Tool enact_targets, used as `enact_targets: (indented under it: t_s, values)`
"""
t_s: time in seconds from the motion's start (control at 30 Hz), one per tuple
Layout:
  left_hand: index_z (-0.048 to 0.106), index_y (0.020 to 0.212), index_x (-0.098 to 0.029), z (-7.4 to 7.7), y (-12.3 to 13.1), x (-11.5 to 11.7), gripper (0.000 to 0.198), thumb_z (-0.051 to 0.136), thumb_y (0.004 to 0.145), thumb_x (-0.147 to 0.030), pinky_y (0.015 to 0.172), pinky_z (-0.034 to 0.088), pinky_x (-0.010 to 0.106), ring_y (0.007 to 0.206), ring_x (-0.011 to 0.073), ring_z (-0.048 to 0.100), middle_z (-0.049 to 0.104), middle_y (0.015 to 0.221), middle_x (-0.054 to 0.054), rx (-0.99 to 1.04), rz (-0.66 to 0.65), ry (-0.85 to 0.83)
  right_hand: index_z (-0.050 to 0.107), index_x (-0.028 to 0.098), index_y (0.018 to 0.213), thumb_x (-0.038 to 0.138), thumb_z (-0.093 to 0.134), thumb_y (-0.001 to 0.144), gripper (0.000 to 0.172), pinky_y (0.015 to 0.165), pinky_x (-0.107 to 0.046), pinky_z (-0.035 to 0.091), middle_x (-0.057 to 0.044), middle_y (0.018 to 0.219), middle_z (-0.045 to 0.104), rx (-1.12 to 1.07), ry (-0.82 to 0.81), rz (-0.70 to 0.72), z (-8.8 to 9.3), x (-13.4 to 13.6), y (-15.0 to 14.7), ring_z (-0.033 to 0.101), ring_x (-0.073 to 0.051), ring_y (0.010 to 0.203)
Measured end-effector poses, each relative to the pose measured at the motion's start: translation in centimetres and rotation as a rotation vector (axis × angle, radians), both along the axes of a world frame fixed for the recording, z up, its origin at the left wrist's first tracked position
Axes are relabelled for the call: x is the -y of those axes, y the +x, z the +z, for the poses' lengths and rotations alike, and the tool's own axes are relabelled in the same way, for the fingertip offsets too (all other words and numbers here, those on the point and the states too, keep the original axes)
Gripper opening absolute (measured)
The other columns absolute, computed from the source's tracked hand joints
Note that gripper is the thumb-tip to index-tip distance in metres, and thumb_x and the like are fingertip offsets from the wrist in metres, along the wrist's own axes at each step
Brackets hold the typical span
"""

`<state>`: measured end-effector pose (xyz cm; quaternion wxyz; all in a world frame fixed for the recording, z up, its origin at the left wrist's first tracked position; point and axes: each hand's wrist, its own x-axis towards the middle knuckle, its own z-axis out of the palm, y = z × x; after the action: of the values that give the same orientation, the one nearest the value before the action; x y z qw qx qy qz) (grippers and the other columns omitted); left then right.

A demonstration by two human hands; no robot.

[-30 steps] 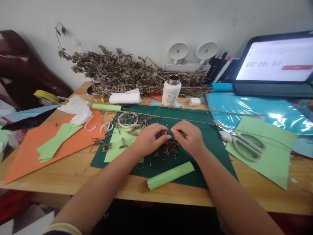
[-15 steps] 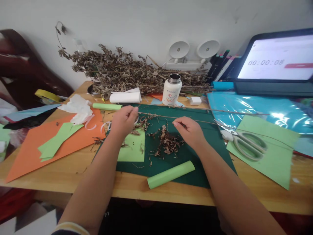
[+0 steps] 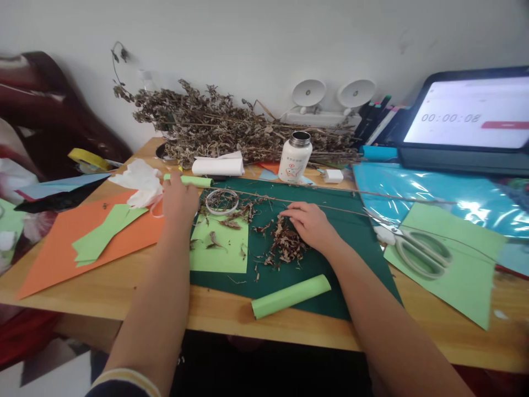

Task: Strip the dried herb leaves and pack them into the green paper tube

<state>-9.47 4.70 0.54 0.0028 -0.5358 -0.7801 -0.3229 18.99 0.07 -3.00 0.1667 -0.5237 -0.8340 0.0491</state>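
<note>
My left hand (image 3: 180, 199) is over the left part of a thin green paper roll (image 3: 200, 181) at the mat's far left; its fingertips are hidden, so I cannot tell whether it grips. My right hand (image 3: 313, 225) has its fingers bunched at the top of a pile of dried leaves (image 3: 286, 245) on the dark green mat (image 3: 225, 284). A long thin twig (image 3: 336, 210) runs just beyond that hand. Left of the pile, a white tape ring (image 3: 222, 213) and leaf scraps lie on a light green sheet (image 3: 219, 263). A thicker green paper roll (image 3: 291, 296) lies in front.
Scissors (image 3: 424, 253) rest on green paper at right, beside blue plastic wrap (image 3: 413, 179). A white bottle (image 3: 295, 159) stands open behind the mat. Dried branches (image 3: 223, 124) line the wall. At left are orange paper (image 3: 53, 248), crumpled tissue (image 3: 140, 182) and yellow tape (image 3: 88, 160).
My left hand has moved left from the twig's end to the thin green roll, uncovering the white ring. My right hand has shifted slightly left and down onto the leaf pile.
</note>
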Motion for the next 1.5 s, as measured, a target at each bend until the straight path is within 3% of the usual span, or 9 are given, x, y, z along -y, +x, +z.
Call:
enact_targets:
  t_s: [0.13,0.27,0.5,0.73,0.87,0.97,1.1,1.3,1.5]
  values:
    - [0.045,0.106,-0.013,0.2,2.5,0.5,0.033,0.038,0.075,-0.023,0.082,0.038,0.038,0.095,0.0244,0.047,0.050,0.098,0.013,-0.052,-0.219,0.163,0.051,0.037,0.107,0.009,0.037,0.074,0.045,0.075,-0.045,0.034,0.000,0.125,0.042,0.118,-0.016,0.037,0.2,0.3,-0.4,0.037,-0.027,0.107]
    - [0.051,0.096,-0.014,-0.3,4.5,0.8,0.026,0.037,0.077,-0.024,0.081,0.038,0.032,0.092,0.0203,0.048,0.053,0.093,0.009,-0.141,-0.449,0.184,0.059,0.033,0.093,0.021,0.039,0.078,0.028,0.076,-0.046,0.033,0.000,0.123,0.044,0.108,-0.030,0.024,0.3,0.3,-0.6,0.036,-0.027,0.108]
    - [0.054,0.087,-0.014,-0.1,5.7,1.9,0.023,0.035,0.079,-0.025,0.075,0.038,0.028,0.084,0.0179,0.049,0.055,0.087,0.008,-0.175,-0.595,0.191,0.057,0.023,0.077,0.023,0.044,0.076,0.013,0.076,-0.043,0.032,-0.001,0.115,0.052,-0.005,0.006,-0.027,0.3,-0.1,-0.5,0.042,-0.024,0.102]
    - [0.056,0.093,-0.015,0.0,8.7,3.7,0.029,0.039,0.078,-0.034,0.080,0.035,0.034,0.090,0.0211,0.048,0.057,0.091,0.009,-0.196,-0.994,0.038,0.055,0.021,0.082,0.020,0.041,0.077,0.015,0.073,-0.038,0.034,-0.005,0.089,0.062,-0.056,0.008,-0.046,0.8,0.0,-0.2,0.050,-0.022,0.087]
    - [0.051,0.104,-0.017,-0.6,10.0,4.3,0.035,0.045,0.076,-0.036,0.080,0.036,0.035,0.091,0.0216,0.049,0.056,0.099,0.009,-0.107,-1.123,-0.037,0.055,0.019,0.080,0.020,0.040,0.078,0.015,0.071,-0.032,0.037,-0.006,0.081,0.061,-0.095,0.019,-0.003,1.3,0.4,0.0,0.051,-0.019,0.079]
    - [0.056,0.093,-0.018,-0.7,10.5,4.6,0.023,0.047,0.075,-0.029,0.077,0.038,0.030,0.084,0.0173,0.052,0.060,0.090,0.005,0.102,-1.133,-0.056,0.056,0.018,0.078,0.019,0.043,0.076,0.013,0.068,-0.029,0.039,-0.005,0.077,0.060,-0.210,0.038,0.040,1.5,0.7,-0.1,0.051,-0.017,0.075]
    - [0.058,0.075,-0.017,-0.6,10.7,4.8,0.013,0.049,0.073,-0.026,0.065,0.040,0.024,0.068,0.0126,0.052,0.060,0.073,0.001,0.438,-1.020,-0.122,0.055,0.019,0.075,0.019,0.048,0.072,0.008,0.059,-0.025,0.041,-0.002,0.072,0.058,-0.389,-0.006,0.018,1.6,1.1,-0.2,0.051,-0.014,0.065]
    - [0.054,0.071,-0.015,-0.9,10.5,4.6,0.014,0.056,0.066,-0.027,0.060,0.038,0.021,0.061,0.0085,0.048,0.054,0.068,-0.001,0.884,-0.947,-0.165,0.055,0.019,0.078,0.022,0.049,0.071,0.010,0.055,-0.024,0.041,-0.001,0.069,0.056,-0.540,-0.072,-0.003,1.7,1.3,0.0,0.049,-0.011,0.059]
    - [0.055,0.072,-0.014,-1.0,10.7,4.6,0.015,0.060,0.061,-0.023,0.057,0.037,0.020,0.056,0.0060,0.046,0.053,0.066,-0.002,1.081,-0.913,-0.206,0.055,0.019,0.076,0.019,0.046,0.070,0.011,0.055,-0.024,0.041,-0.001,0.069,0.057,-0.669,-0.144,0.004,2.2,1.6,0.3,0.051,-0.012,0.060]
